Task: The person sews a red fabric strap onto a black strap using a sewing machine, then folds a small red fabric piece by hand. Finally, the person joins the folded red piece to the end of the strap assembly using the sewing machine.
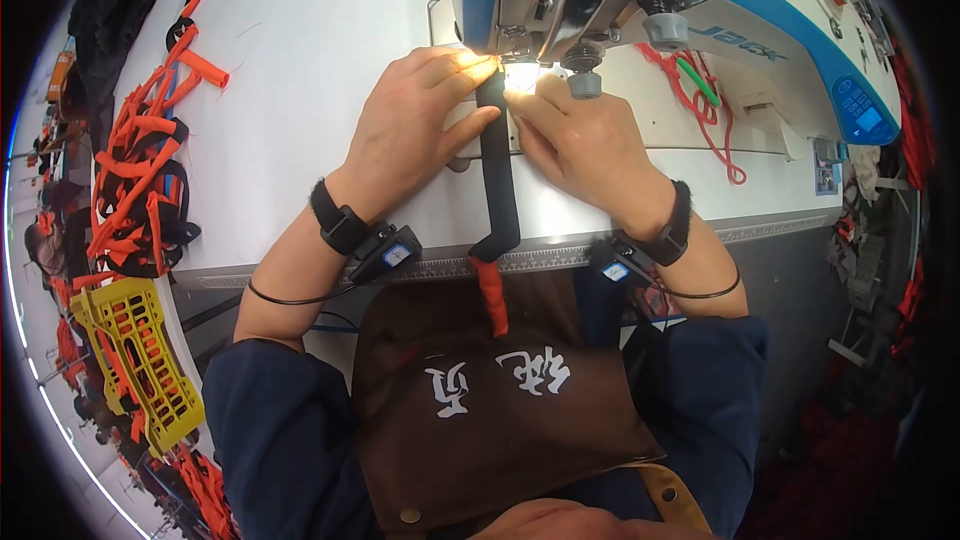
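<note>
A black fabric strip runs from under the lit needle area of a blue and white sewing machine down over the table's front edge, where its end turns orange-red. My left hand lies at the strip's left side, fingertips pressed on it near the needle and thumb against its edge. On the right side, my right hand has its fingers bent together close to the needle area, at the strip's edge. Glare and the machine head partly hide the fingertips and what they hold.
Orange and black strips lie heaped on the table's left. A yellow plastic basket hangs beside the left edge. A red cord and a green piece lie right of the needle. A ruler lines the front edge.
</note>
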The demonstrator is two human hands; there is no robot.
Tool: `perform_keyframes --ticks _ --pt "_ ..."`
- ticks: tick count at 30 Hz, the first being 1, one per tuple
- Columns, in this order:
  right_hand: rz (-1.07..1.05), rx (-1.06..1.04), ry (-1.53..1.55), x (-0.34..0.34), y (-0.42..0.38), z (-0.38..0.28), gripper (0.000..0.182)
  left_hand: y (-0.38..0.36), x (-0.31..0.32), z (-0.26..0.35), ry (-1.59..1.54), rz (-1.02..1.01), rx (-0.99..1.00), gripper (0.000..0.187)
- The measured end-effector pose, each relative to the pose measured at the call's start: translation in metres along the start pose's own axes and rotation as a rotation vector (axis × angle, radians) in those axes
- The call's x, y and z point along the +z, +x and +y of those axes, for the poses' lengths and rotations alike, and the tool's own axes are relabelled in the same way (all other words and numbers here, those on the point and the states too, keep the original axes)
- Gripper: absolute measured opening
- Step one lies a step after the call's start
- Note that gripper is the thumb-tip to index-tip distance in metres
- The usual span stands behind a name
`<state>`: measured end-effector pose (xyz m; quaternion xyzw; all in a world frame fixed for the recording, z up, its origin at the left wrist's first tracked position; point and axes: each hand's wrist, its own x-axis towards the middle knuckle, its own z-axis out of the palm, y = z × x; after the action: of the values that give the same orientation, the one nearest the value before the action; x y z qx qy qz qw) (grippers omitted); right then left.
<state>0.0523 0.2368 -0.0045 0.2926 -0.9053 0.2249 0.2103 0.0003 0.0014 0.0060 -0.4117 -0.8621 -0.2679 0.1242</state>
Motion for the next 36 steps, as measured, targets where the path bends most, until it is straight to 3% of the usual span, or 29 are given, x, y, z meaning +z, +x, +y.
perform_keyframes --ticks 11,15,18,21,27,36 --pt "-0.043 -0.145 0.099 -0.007 0.004 0.002 0.017 -0.003 -0.001 -0.005 -0.056 -0.021 -0.043 0.034" --pt "-0.14 -0.131 -0.035 -0.034 0.005 0.005 0.015 -0.007 -0.002 0.006 0.097 -0.017 0.033 0.034" --pt "-0.219 -0.179 -0.353 -0.041 0.005 0.004 0.016 -0.006 0.0 0.008 0.086 0.048 0.11 0.033" --pt "-0.063 -0.091 -0.197 -0.026 0.003 -0.007 0.023 -0.01 0.004 0.006 -0.006 -0.004 0.04 0.032" --pt "0.002 -0.035 -0.171 0.0 -0.004 -0.005 0.032 -0.01 0.004 0.006 -0.044 -0.035 0.026 0.034" --pt "-0.03 0.021 -0.156 -0.003 -0.005 -0.006 0.036 -0.009 -0.001 0.006 -0.034 -0.052 0.052 0.035"
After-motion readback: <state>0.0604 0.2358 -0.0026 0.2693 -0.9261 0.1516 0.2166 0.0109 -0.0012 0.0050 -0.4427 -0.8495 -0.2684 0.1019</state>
